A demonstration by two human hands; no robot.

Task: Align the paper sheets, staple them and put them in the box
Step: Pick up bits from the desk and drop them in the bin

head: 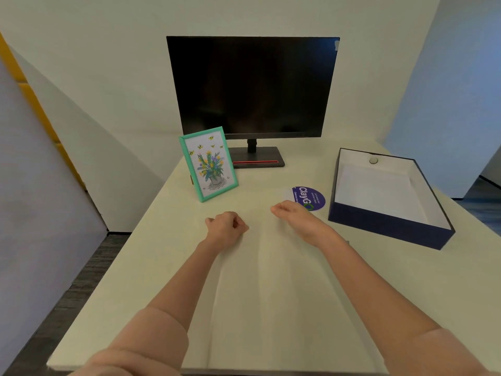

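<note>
Paper sheets (271,294), smooth, faintly creased, are pinched at the far corners by left hand (225,229) and right hand (295,216).

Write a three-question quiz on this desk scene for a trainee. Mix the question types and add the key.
1. True or false: the box on the right has a lid on it.
2. What stands just left of the monitor foot? A. a picture frame B. a mug C. a lamp
3. Fill in: the left hand and the right hand both hold the far edge of the ____.

Key
1. False: it lies open, its white inside showing.
2. A
3. paper sheets
</note>
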